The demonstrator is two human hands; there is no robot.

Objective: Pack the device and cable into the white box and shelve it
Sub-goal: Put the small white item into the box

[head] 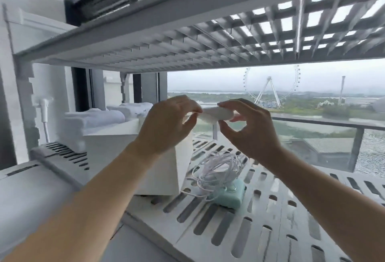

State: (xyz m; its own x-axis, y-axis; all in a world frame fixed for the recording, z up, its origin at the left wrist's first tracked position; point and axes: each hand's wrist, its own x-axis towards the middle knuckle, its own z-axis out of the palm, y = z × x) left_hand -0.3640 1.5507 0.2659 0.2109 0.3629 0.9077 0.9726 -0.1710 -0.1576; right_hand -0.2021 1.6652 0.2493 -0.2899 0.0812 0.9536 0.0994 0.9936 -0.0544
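Observation:
My left hand (pixel 166 124) and my right hand (pixel 248 128) together pinch a small white object (pixel 214 113), held up above the shelf; a short white strip hangs from its underside. Below my hands an open white box (pixel 158 170) stands on the slotted white shelf (pixel 270 215), partly hidden by my left forearm. To the right of the box lies a mint-green device (pixel 231 196) with a loose coil of thin white cable (pixel 218 168) piled on top of it.
Another slotted shelf (pixel 187 40) hangs close above my hands. Folded white towels (pixel 95 117) and a white plug with cord (pixel 44 111) sit at the back left. Behind the shelf is a window with a balcony rail.

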